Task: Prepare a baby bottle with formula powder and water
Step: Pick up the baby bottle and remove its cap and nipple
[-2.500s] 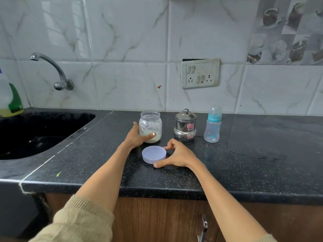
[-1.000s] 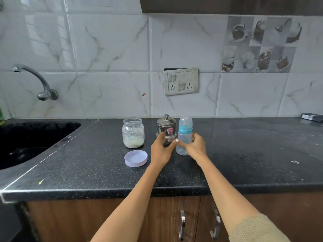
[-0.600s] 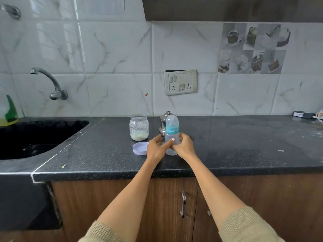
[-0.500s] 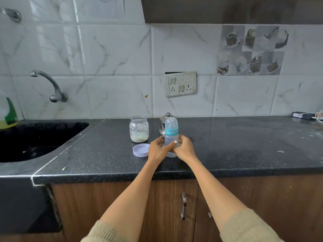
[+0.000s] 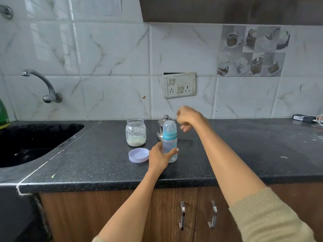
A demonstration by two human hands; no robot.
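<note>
A clear baby bottle [image 5: 169,142] with a teal collar and its domed cap on stands upright on the black counter [image 5: 244,154]. My left hand [image 5: 160,157] grips its lower body. My right hand [image 5: 187,117] is raised above and to the right of the bottle's top, blurred, fingers loosely curled with nothing visible in them. An open glass jar [image 5: 136,132] with white powder at its bottom stands to the left. Its lilac lid [image 5: 139,155] lies flat in front of it, beside my left hand.
A small steel canister with a knob lid [image 5: 161,126] stands just behind the bottle. A black sink [image 5: 31,142] and a tap [image 5: 42,84] are at the left. A socket plate [image 5: 179,87] is on the tiled wall. Cabinet doors with handles [image 5: 182,215] sit below the counter.
My right hand has let go of the bottle and risen above it to the right. My left hand still holds the bottle, which stands in the same place.
</note>
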